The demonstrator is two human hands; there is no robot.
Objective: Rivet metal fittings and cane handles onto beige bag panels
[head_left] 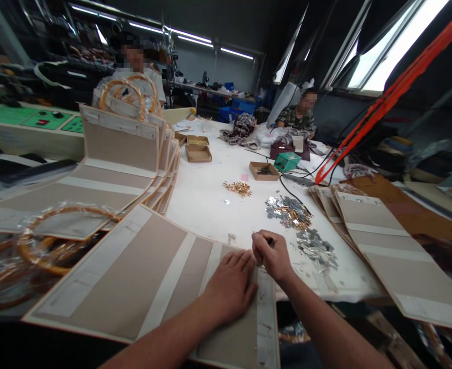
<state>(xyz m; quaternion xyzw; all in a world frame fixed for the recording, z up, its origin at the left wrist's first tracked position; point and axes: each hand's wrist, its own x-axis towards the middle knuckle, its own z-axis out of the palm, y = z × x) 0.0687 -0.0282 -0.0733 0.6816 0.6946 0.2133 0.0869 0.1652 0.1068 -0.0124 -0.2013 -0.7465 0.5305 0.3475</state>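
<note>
Beige panel point(149, 279) flat under the left hand point(231, 282)

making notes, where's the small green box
In the head view, right of centre, the small green box sits on the white table beside a cardboard tray.

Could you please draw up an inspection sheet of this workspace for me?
Surface: white table, bearing loose parts and boxes.
Job's things: large beige panel with pale strips, at the near edge.
Clutter: gold-coloured pieces and silver-coloured pieces in loose piles; open cardboard box beyond.
Hands: left hand flat on the panel; right hand closed around a small dark object, mostly hidden.
Cables: black cable near the green box.
Surroundings: two people beyond; left panel stack, right panel stack.
</note>
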